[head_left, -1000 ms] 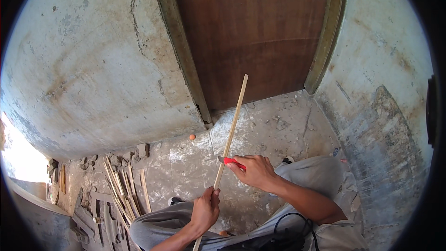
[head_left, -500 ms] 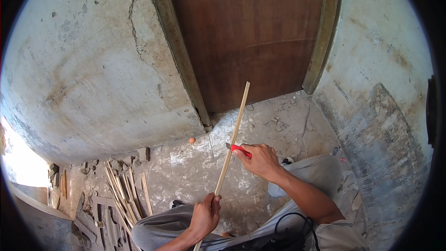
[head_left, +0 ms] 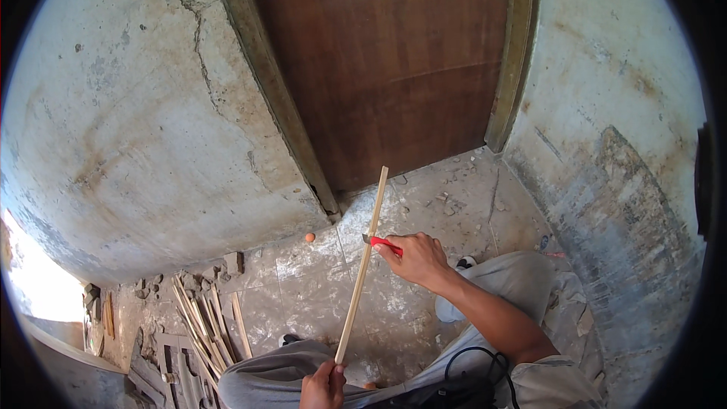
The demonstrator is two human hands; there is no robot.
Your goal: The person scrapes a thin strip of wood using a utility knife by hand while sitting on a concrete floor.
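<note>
A long, thin wooden strip slants up and away from my lap, its far end over the floor before the door. My left hand is closed around its lower part, low at the front; the strip's near end is out of sight. Closed on a red-handled utility knife, my right hand is above the floor, right of the strip. The knife's short grey blade lies across the strip, partway down from the far end.
Several loose wooden strips lie at lower left beside a grey slotted piece. Rubble lines the left wall. A small orange ball is on the floor. Ahead stands a brown door; a stained wall rises at right.
My left hand has drawn the strip down and toward me. The knife stays at nearly the same spot, so it now meets the strip closer to the far end. The view has shifted slightly.
</note>
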